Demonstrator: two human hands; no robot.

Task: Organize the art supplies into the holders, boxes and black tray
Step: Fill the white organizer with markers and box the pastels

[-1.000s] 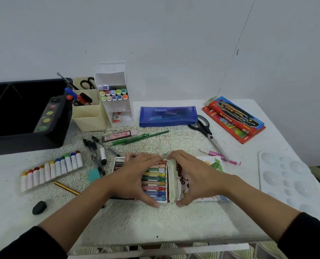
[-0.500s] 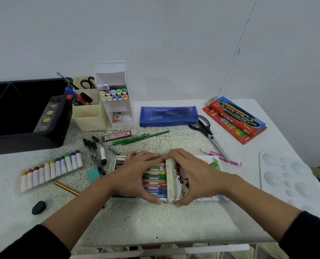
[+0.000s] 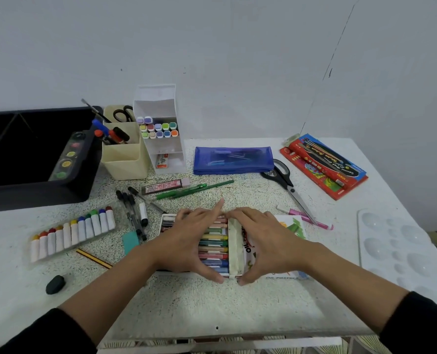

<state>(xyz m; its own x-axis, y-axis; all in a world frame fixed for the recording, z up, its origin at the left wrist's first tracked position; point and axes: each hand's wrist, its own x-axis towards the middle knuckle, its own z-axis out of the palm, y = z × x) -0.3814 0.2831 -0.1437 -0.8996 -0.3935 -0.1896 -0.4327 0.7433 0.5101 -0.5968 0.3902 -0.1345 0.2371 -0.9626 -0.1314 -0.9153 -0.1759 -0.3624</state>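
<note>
The oil pastel box (image 3: 168, 223) lies open at the middle of the speckled table (image 3: 212, 305), near its front edge. Its white tray holds a row of paper-wrapped pastels (image 3: 213, 247) lying crosswise, among them pink, green, yellow, red and blue. The lid (image 3: 292, 226), white with dark lettering and a green picture, is folded out to the right, and its cream hinge edge stands up between the hands. The left hand (image 3: 186, 241) lies palm-down on the pastels, fingers fairly straight, index lifted. The right hand (image 3: 266, 241) grips the lid, thumb at the near edge, fingers curved over the far edge
</note>
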